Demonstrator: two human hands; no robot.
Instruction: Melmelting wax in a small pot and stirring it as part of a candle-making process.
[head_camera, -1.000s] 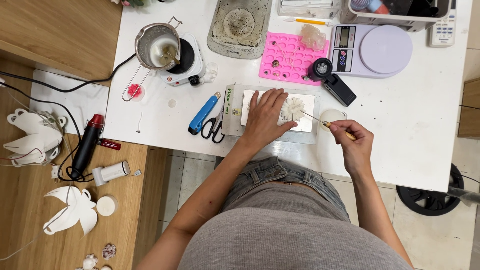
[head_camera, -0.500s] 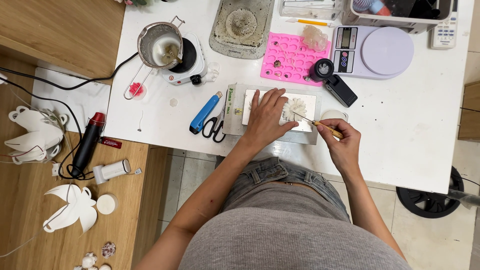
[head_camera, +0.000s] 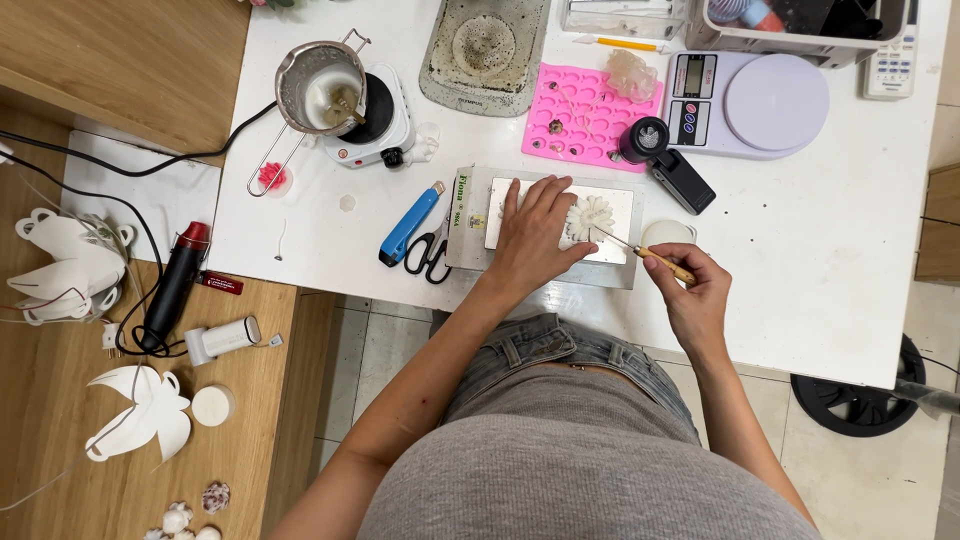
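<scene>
Detailing step: left hand (head_camera: 533, 235) flat, fingers open, steadying white wax flower (head_camera: 588, 216); right hand (head_camera: 692, 290) grip closed on wooden-handled pick (head_camera: 650, 254), tip at flower's right edge. Next needs light, steady tip control.

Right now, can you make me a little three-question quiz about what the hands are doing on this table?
1. True or false: the left hand lies flat on the pale board beside the white flower shape.
2. What does the right hand hold?
A. the scissors
B. a thin pointed tool with a wooden handle
C. the blue cutter
3. Fill in: the tool's metal tip points at the white ____.

Key:
1. True.
2. B. The thin pointed tool sits between the fingers; the scissors and the blue cutter lie untouched to the left of the board.
3. Flower shape.
</scene>
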